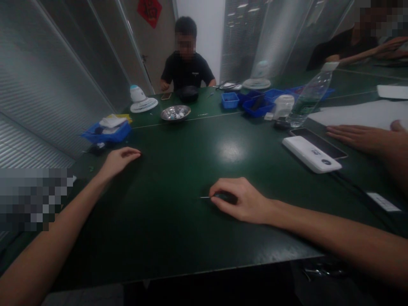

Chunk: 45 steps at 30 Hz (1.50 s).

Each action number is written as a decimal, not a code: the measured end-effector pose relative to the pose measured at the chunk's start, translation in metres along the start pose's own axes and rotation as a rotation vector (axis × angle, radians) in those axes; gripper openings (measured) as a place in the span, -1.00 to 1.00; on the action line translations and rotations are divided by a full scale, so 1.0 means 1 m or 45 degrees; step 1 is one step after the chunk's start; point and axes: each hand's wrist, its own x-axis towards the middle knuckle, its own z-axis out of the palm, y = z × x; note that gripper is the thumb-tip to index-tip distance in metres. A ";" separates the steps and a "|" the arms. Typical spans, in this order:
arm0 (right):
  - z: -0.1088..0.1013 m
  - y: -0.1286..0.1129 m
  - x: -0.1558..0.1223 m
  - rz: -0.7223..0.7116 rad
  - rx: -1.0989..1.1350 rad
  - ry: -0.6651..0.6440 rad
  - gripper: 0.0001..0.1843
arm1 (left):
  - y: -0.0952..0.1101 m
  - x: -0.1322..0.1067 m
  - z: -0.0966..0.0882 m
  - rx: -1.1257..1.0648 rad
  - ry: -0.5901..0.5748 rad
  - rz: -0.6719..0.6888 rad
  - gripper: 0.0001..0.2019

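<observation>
Watching the head feed, 12 straight out from the wearer. My right hand (241, 200) is low over the green table (165, 216), thumb and fingertips pinched on a thin pale rod (204, 197). Only a short end of it shows, poking out at 9 o'clock from the fingertips. Visible axis runs 9 to 3, roughly flat to the tabletop as far as I can judge. There's something dark inside the curl of that hand; I can't tell if it's the rod's other end, another part or just shadow.

My left hand (122, 159) is up at about 10 o'clock from the right, well apart. Fingers drawn in toward the thumb, tips aimed near 3. Can't tell whether the tips meet or whether anything's between them. From those tips the rod end lies around 4 o'clock, with bare tabletop between.

So the key relation: free end faces the left side, right hand already on it, left the farther one.

Around: blue tray (118, 136) at 11 from the left hand, near it; metal bowl (175, 120) at 11 from the right, well off. White power bank (304, 152) at 2 from the right hand, phone (321, 143) just past it, then a co-worker's hand (366, 139) farther along.
</observation>
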 end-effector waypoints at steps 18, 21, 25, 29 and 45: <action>0.002 0.002 -0.001 -0.001 -0.002 -0.017 -0.82 | -0.020 -0.007 -0.024 0.253 0.115 0.051 -0.53; 0.002 0.003 -0.001 -0.007 -0.014 -0.016 -0.82 | -0.027 -0.007 -0.028 0.231 0.161 -0.085 -0.48; 0.002 0.002 -0.001 0.004 -0.029 -0.024 -0.82 | -0.019 -0.005 -0.028 0.277 0.102 -0.158 -0.48; 0.002 0.003 0.000 0.035 -0.062 -0.028 -0.82 | 0.026 -0.016 -0.008 0.144 -0.142 0.026 -0.54; 0.005 0.002 -0.002 0.063 -0.155 0.005 -0.86 | 0.170 -0.133 0.086 -0.187 -0.620 0.814 -0.88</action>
